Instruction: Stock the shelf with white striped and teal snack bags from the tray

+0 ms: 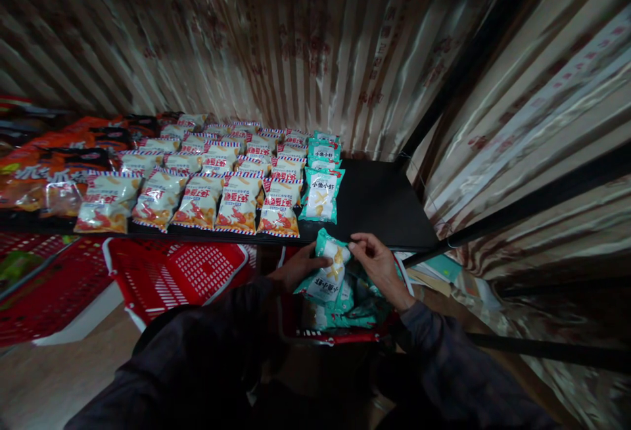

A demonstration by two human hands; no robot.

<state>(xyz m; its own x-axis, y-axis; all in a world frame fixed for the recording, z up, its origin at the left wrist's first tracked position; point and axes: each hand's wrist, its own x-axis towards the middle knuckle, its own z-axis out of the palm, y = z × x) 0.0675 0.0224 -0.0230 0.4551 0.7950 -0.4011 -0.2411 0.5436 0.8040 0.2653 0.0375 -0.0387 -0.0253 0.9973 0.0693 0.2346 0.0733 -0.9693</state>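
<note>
My left hand (300,265) grips a teal-and-white snack bag (329,271) by its left side, thumb across the front. The bag is tilted, its printed name upside down to me. At its upper right corner, the bent thumb and forefinger of my right hand (377,260) appear to pinch the edge. Below both hands, a red shopping basket (331,338) holds more teal bags (357,311), partly hidden by the held one. Just beyond, a column of matching teal bags (322,192) stands on the black shelf (382,203).
Left of the teal column are several rows of white snack bags (240,200), then orange-and-black bags (64,170). Red baskets (197,272) sit below the shelf's left part. Dark metal posts (473,229) and a pleated curtain (296,42) bound the shelf. Papers (444,267) lie low at right.
</note>
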